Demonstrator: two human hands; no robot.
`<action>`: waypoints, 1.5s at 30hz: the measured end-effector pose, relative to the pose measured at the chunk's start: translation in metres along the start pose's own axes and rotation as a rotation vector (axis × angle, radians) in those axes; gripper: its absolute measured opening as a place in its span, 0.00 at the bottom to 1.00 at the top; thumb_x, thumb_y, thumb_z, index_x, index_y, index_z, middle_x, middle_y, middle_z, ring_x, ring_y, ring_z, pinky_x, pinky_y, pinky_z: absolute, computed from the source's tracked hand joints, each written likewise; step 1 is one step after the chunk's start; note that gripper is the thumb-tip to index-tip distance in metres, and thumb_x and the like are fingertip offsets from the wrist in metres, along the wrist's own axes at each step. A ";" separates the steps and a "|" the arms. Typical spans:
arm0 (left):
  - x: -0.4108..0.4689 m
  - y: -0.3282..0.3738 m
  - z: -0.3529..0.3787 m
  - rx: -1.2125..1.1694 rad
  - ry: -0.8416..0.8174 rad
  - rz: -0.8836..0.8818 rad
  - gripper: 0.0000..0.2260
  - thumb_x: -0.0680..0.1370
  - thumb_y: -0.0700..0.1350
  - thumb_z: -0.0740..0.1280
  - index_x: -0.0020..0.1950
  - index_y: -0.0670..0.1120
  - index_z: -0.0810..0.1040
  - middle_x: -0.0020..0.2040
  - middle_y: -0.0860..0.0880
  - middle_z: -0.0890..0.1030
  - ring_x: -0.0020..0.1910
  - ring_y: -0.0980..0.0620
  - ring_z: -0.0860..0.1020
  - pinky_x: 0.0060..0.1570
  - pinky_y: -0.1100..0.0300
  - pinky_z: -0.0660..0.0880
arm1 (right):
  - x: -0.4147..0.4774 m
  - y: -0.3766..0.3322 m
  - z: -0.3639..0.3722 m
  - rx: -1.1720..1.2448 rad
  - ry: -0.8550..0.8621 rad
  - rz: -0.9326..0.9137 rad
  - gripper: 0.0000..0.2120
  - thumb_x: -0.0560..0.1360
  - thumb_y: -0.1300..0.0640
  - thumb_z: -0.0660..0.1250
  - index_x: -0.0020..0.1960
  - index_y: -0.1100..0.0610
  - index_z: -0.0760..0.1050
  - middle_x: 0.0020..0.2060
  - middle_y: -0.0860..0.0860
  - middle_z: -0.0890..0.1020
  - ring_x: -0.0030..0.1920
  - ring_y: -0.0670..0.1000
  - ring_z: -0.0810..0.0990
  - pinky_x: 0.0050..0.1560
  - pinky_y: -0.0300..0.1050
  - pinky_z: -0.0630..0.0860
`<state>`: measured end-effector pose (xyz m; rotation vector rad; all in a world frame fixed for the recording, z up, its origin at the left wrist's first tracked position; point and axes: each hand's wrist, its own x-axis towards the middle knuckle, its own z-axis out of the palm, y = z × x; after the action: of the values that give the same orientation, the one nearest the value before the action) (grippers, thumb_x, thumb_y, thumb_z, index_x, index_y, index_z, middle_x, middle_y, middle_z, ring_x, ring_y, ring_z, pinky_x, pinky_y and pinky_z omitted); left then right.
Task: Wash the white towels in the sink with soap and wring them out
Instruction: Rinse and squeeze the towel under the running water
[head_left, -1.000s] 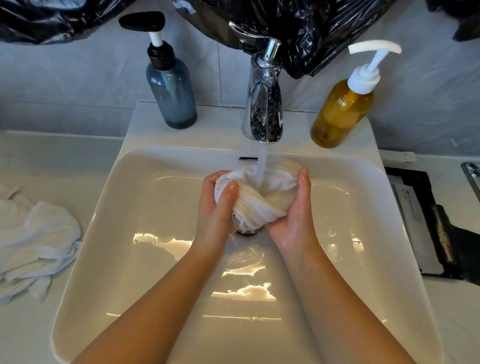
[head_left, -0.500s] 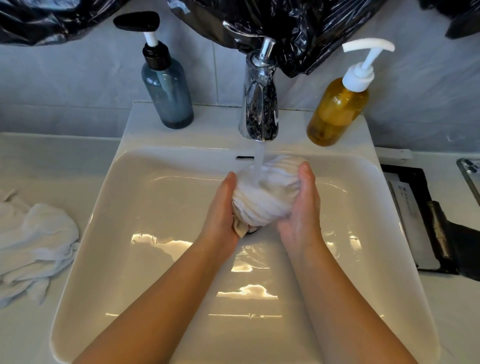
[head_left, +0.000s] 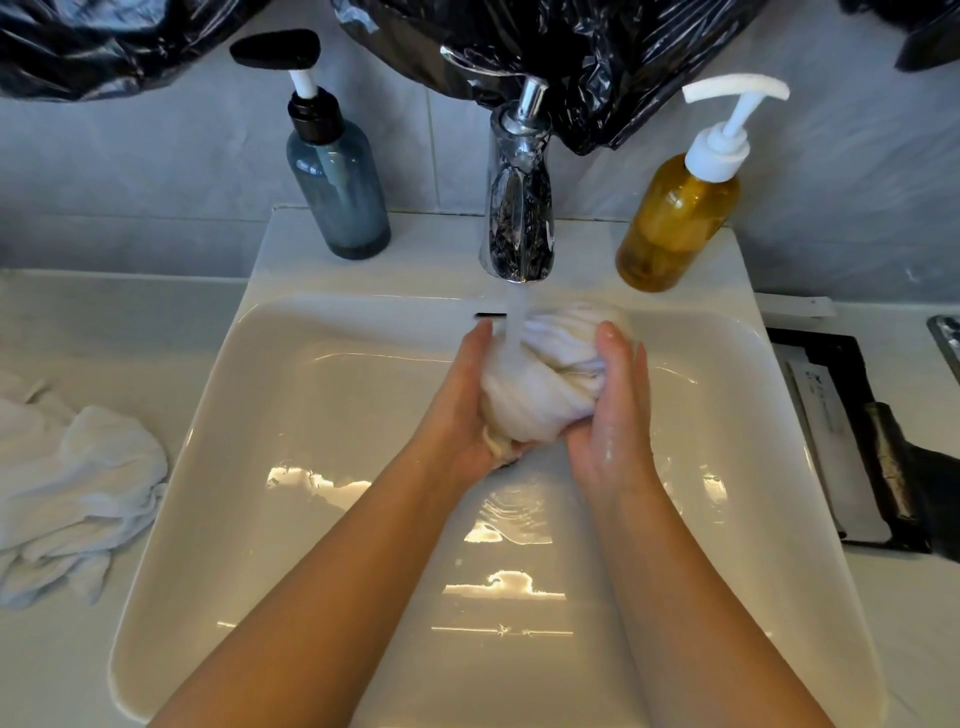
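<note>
Both hands clasp one bunched white towel (head_left: 540, 400) between them. The left hand (head_left: 460, 415) cups its left side and the right hand (head_left: 610, 421) cups its right side. The fingers of each hand are curled round the wet cloth, and the skin of both hands shines with water. The bundle is held low over the back half of the white sink (head_left: 311, 415), directly under the spout and about above the drain, which it hides almost fully.

A pale counter (head_left: 104, 322) runs to both sides of the sink. Crumpled black plastic sheeting (head_left: 597, 62) hangs along the top of the tiled wall, and it touches the top of the tap. A loose heap of white towels (head_left: 72, 493) lies on the counter, just beside the left rim of the sink. A black tray (head_left: 852, 395) with flat pale items on it lies on the counter to the right; what they are I cannot tell.

The chrome faucet (head_left: 519, 208) stands upright at the middle of the back ledge. To its left stands a blue-grey pump bottle (head_left: 337, 197) with a black head, and to its right an amber pump bottle (head_left: 675, 218) with a white head. A stream of water (head_left: 516, 317) falls from the spout onto the upper left part of the bundle, close to the fingertips of the left hand.
</note>
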<state>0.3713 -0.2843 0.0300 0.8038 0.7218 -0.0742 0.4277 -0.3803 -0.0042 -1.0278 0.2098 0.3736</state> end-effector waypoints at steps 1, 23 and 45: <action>-0.002 0.001 -0.005 0.004 -0.003 0.010 0.23 0.81 0.62 0.56 0.53 0.45 0.80 0.34 0.46 0.81 0.29 0.48 0.79 0.26 0.64 0.71 | -0.003 0.002 0.003 -0.026 -0.046 -0.023 0.22 0.74 0.53 0.67 0.64 0.62 0.73 0.51 0.56 0.84 0.49 0.54 0.85 0.46 0.49 0.81; -0.011 -0.009 -0.034 0.064 0.321 0.227 0.14 0.79 0.53 0.65 0.53 0.44 0.82 0.47 0.44 0.86 0.50 0.45 0.84 0.43 0.54 0.80 | -0.014 0.001 0.016 0.048 -0.288 0.322 0.27 0.74 0.40 0.61 0.64 0.58 0.77 0.58 0.57 0.83 0.59 0.54 0.82 0.59 0.49 0.79; -0.015 -0.011 -0.024 -0.117 0.065 0.149 0.26 0.79 0.61 0.50 0.49 0.45 0.80 0.34 0.42 0.77 0.30 0.45 0.74 0.34 0.57 0.65 | 0.000 -0.001 0.033 -0.233 -0.401 -0.008 0.06 0.66 0.61 0.64 0.42 0.59 0.76 0.36 0.50 0.82 0.39 0.49 0.80 0.38 0.43 0.77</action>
<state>0.3429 -0.2790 0.0205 0.7485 0.7191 0.1279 0.4282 -0.3521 0.0130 -1.1582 -0.2029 0.5978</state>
